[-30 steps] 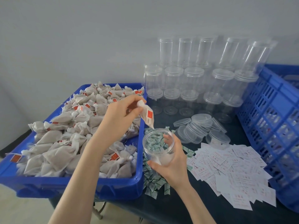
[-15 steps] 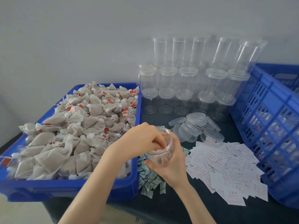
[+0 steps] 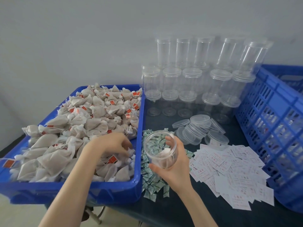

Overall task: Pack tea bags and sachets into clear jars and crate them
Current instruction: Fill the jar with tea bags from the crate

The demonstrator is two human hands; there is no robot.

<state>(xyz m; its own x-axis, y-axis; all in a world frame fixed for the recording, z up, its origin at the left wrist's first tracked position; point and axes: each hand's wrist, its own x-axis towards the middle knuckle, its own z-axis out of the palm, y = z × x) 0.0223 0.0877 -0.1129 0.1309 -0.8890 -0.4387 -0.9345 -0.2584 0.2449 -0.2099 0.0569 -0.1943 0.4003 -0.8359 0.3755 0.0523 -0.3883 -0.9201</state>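
Dark tabletop (image 3: 180, 208) against grey wall (image 3: 82, 38); right grip (image 3: 173, 163) round clear jar (image 3: 161, 149); left grip (image 3: 114, 143) indiscernible among tea bags (image 3: 78, 122)

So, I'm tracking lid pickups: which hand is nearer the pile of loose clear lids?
Right. The right hand holds the open jar just in front-left of the lids; the left hand is over the tea bag tray, farther left.

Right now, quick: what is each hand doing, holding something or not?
Left hand: fingers curled down among the tea bags in the blue tray; whether it grips one cannot be told.
Right hand: holding the open clear jar.
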